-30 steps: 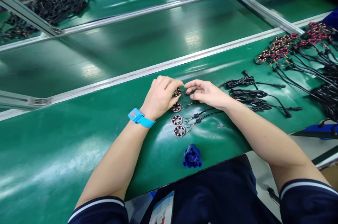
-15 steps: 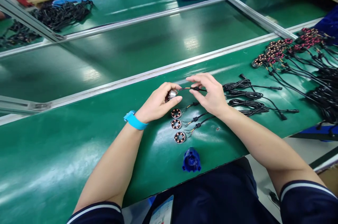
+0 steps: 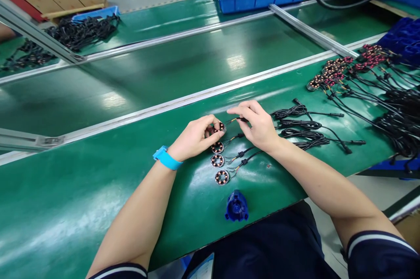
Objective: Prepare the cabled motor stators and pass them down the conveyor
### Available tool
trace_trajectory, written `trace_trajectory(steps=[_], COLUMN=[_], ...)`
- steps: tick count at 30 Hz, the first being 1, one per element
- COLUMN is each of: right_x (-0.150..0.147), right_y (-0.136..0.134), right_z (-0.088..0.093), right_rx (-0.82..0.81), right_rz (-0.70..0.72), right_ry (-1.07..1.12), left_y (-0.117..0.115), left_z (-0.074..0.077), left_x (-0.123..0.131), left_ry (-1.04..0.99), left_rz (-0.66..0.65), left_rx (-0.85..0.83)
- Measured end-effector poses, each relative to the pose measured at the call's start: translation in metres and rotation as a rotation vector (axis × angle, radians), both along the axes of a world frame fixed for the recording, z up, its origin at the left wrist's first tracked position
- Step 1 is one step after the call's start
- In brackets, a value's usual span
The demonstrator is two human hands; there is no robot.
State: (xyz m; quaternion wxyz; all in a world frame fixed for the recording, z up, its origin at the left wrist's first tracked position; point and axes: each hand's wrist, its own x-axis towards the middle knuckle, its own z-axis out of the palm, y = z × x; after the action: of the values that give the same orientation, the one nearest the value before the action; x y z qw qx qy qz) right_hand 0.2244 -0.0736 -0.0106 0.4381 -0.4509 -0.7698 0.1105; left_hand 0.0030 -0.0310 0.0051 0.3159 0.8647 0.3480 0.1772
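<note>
At the front edge of a glossy green worktop (image 3: 138,209) stands a dark-blue moulded-plastic cup (image 3: 236,206), its hollow mouth facing up and its rim broken by notches and lugs. Just beyond the cup, three ring-shaped coil units (image 3: 225,178) lie flat in a rough row, each a silvery band around dark spokes wound with bright copper, thin bare-ended leads fanning to its right. Past that row, a bare left hand (image 3: 193,138), wearing a smooth sky-blue wristband (image 3: 168,159), pinches a fourth copper-wound ring unit (image 3: 218,127) between thumb and fingers, tilted and partly covered by them. Beyond the cup and to its right, the bare right hand (image 3: 260,128) has thumb and fingers lightly closed on a matt black cable end (image 3: 243,119), forefinger extended; slim coloured wires span the gap to the held ring. Farther right of the cup lie rubbery black cables (image 3: 305,133) folded into oval loops. Well beyond these, also rightward, a knobbly heap of copper and red coil units (image 3: 334,71) trails tangled black leads. Straight beyond the cup, across the worktop, runs a straight pale metal rail (image 3: 183,98); farthest of all sits a shallow, ribbed blue plastic bin (image 3: 265,2).
</note>
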Motion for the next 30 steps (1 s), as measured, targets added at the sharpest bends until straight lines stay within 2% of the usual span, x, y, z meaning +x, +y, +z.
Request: trace_trajectory(steps=[2, 6, 8, 12, 15, 18, 20, 24, 27, 30], right_x=[0.000, -0.001, 0.001, 0.007, 0.010, 0.009, 0.006, 0.004, 0.006, 0.009], right_y=[0.000, 0.001, 0.002, 0.008, 0.011, 0.011, 0.011, 0.011, 0.013, 0.015], right_z=[0.000, -0.001, 0.000, 0.002, 0.004, 0.008, 0.011, 0.011, 0.002, -0.008], right_rx=[-0.040, -0.209, -0.309, -0.487, -0.659, -0.876, -0.955, -0.941, -0.788, -0.670], right_rz=[0.016, 0.050, 0.074, 0.175, 0.242, 0.228, 0.212, 0.213, 0.251, 0.284], right_ry=[0.004, 0.029, 0.031, 0.072, 0.250, 0.469, 0.529, 0.492, 0.429, 0.244], left_y=[0.001, 0.003, 0.004, 0.003, 0.001, -0.002, -0.004, -0.004, 0.000, 0.006], left_z=[-0.001, 0.000, 0.002, 0.002, -0.001, -0.004, -0.004, -0.002, -0.001, -0.002], left_x=[-0.001, -0.003, -0.005, -0.007, -0.005, -0.002, 0.000, 0.002, 0.000, -0.005], left_ry=[0.027, 0.067, 0.073, 0.086, 0.074, 0.052, 0.033, 0.027, 0.087, 0.170], left_rz=[-0.005, 0.052, 0.035, 0.008, 0.031, 0.036, 0.037, 0.041, 0.007, -0.068], left_rx=[0.100, 0.407, 0.478, 0.503, 0.487, 0.456, 0.445, 0.435, 0.369, 0.242])
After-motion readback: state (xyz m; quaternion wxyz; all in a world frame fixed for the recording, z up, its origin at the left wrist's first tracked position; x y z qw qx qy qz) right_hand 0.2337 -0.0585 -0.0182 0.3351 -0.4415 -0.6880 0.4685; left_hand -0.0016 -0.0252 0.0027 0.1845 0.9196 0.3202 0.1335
